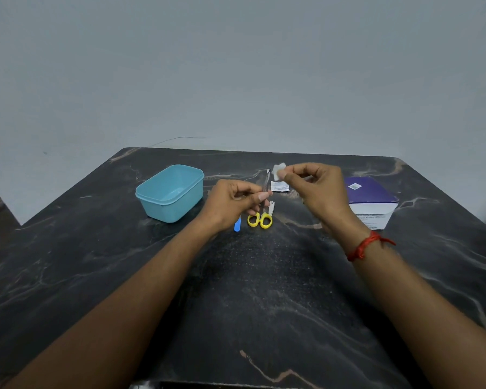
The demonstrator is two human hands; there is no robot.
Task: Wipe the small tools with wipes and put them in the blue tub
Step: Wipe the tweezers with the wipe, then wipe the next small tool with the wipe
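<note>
Left hand [236, 202] pinches one slim grey metal tool [266, 182], tip up, above the table [264, 290]. Right hand [317, 189] pinches one white wipe [279, 169] just beside that tip. Lying below are one pair of yellow-handled scissors [260, 220] and one blue-handled tool [237, 224]. One torn sachet [279, 186], one purple box [372, 195]. One blue tub [169, 209] sits left, open-topped with its bare floor showing.

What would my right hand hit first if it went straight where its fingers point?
Probably the upper end of the metal tool your left hand holds, with the wipe leading; depth is unclear.
</note>
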